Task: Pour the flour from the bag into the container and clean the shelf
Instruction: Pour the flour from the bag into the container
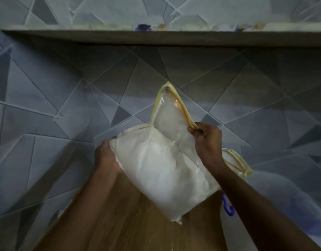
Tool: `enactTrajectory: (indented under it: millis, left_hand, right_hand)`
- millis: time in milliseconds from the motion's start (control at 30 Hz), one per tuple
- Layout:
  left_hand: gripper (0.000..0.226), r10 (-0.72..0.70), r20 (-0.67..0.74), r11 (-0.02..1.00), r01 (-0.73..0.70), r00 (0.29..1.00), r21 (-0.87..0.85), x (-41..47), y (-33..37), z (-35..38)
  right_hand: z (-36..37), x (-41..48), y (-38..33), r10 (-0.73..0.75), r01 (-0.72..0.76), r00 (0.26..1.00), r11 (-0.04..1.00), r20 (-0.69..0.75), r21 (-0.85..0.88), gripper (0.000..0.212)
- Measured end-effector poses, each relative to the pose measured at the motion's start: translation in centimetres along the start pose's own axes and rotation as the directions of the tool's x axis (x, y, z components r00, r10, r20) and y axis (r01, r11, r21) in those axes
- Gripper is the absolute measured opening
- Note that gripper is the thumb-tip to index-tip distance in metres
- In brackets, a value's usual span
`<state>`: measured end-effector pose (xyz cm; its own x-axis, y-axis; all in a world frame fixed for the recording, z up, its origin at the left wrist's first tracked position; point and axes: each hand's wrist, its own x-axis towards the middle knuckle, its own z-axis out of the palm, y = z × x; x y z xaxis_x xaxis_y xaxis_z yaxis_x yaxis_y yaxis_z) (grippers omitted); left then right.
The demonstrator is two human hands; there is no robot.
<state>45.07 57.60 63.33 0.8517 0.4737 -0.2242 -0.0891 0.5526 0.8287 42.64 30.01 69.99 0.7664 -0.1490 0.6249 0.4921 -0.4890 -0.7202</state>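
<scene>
Step in hand: bag (161, 171) lifted and tilted above the wooden surface (130, 220); pouring not yet under way.
Left hand (106, 158): fingers closed on the bag's left edge.
Right hand (207, 142): fingers pinched on its yellow rim.
Container: not discernible.
Next move: mouth to be directed over the container.

Both bare forearms reaching forward and up from the lower edge. Left hand (106, 157) cupped, palm turned inward, fingers hidden. Right hand (206, 140) higher, curled into a pinching fist, knuckles up.
</scene>
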Motion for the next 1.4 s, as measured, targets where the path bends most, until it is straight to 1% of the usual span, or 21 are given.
enactTrajectory:
  millis: [33, 67, 133, 200, 233, 267, 367, 400, 467, 600, 667, 733, 833, 933, 1100, 1200, 1300, 1400]
  left_hand:
    - [0.064, 0.012, 0.000, 1.000, -0.012, 1.000, 0.014, 0.4, 0.3, 0.5]
    - [0.062, 0.031, -0.046, 0.999, -0.030, 0.998, 0.020, 0.0, 0.9, 1.6]
    - [0.048, 0.055, -0.071, 0.998, -0.054, 0.996, 0.021, -1.9, 2.4, 4.2]
    - [0.035, 0.104, -0.065, 0.994, -0.105, 0.992, -0.026, -4.2, 3.5, 6.7]
    - [0.032, 0.122, -0.072, 0.991, -0.125, 0.990, -0.039, -4.7, 3.6, 7.9]
    - [0.032, 0.128, -0.082, 0.989, -0.133, 0.988, -0.062, -4.8, 3.6, 8.8]
    - [0.039, 0.105, -0.059, 0.984, -0.113, 0.993, -0.139, -4.8, 4.2, 10.9]
    - [0.039, 0.096, -0.061, 0.986, -0.103, 0.993, -0.131, -5.3, 4.0, 11.7]
    - [0.037, 0.105, -0.056, 0.984, -0.112, 0.993, -0.140, -6.1, 4.0, 12.8]
    - [0.041, 0.113, -0.046, 0.982, -0.118, 0.993, -0.146, -7.0, 3.4, 14.7]
    - [0.041, 0.176, -0.046, 0.978, -0.180, 0.983, -0.108, -7.3, 3.1, 15.7]
    - [0.041, 0.212, -0.050, 0.973, -0.215, 0.976, -0.080, -7.4, 2.7, 16.7]
    - [0.041, 0.251, -0.056, 0.967, -0.253, 0.966, -0.031, -6.5, 1.8, 17.9]
    - [0.044, 0.265, -0.048, 0.964, -0.264, 0.963, 0.030, -9.2, 1.4, 19.7]
    - [0.038, 0.367, -0.029, 0.917, -0.356, 0.930, 0.181, -11.1, 0.1, 22.4]
    - [0.031, 0.394, -0.041, 0.903, -0.378, 0.918, 0.202, -11.6, -0.1, 23.6]
    - [0.040, 0.430, -0.036, 0.873, -0.406, 0.902, 0.271, -11.9, -0.7, 24.7]
    - [0.041, 0.465, -0.024, 0.845, -0.436, 0.885, 0.309, -12.8, -1.5, 25.9]
  right_hand:
    - [-0.6, 0.3, -0.1, 0.019, -0.019, 1.000, 1.000, -0.009, 0.019, 0.017]
    - [-1.2, 0.6, -0.2, 0.032, -0.031, 0.999, 0.999, -0.018, 0.035, 0.016]
    - [-2.7, 1.2, 0.0, 0.038, -0.037, 0.998, 0.998, -0.039, 0.042, 0.014]
    - [-4.0, 1.9, 0.3, 0.052, -0.050, 0.997, 0.998, -0.057, 0.040, 0.014]
    - [-4.9, 2.1, 0.5, 0.063, -0.061, 0.996, 0.997, -0.063, 0.039, 0.016]
    - [-5.7, 2.4, 0.6, 0.068, -0.066, 0.996, 0.997, -0.062, 0.033, 0.022]
    - [-7.6, 2.8, 1.0, 0.061, -0.061, 0.998, 0.998, -0.034, 0.012, 0.049]
    - [-8.6, 2.8, 1.3, 0.060, -0.060, 0.998, 0.998, -0.028, -0.002, 0.052]
    - [-9.9, 3.0, 2.0, 0.057, -0.057, 0.998, 0.998, -0.014, -0.036, 0.050]
    - [-12.1, 3.3, 3.7, 0.057, -0.054, 0.998, 0.992, 0.022, -0.112, 0.036]
    - [-13.0, 3.4, 4.3, 0.058, -0.055, 0.998, 0.990, 0.021, -0.131, 0.026]
    - [-13.6, 3.6, 5.0, 0.069, -0.067, 0.998, 0.990, 0.015, -0.128, 0.023]
    - [-14.7, 3.8, 6.3, 0.112, -0.111, 0.994, 0.990, 0.011, -0.087, 0.023]
    - [-15.7, 3.7, 7.5, 0.143, -0.142, 0.989, 0.989, 0.031, -0.031, 0.025]
    - [-17.1, 3.6, 9.5, 0.164, -0.165, 0.986, 0.985, 0.028, 0.050, 0.019]
    - [-17.7, 3.8, 10.8, 0.170, -0.172, 0.985, 0.982, 0.039, 0.076, 0.022]
    - [-18.4, 4.1, 11.8, 0.220, -0.225, 0.974, 0.968, 0.059, 0.110, 0.023]
    - [-18.8, 4.3, 13.2, 0.259, -0.269, 0.962, 0.951, 0.080, 0.150, 0.022]
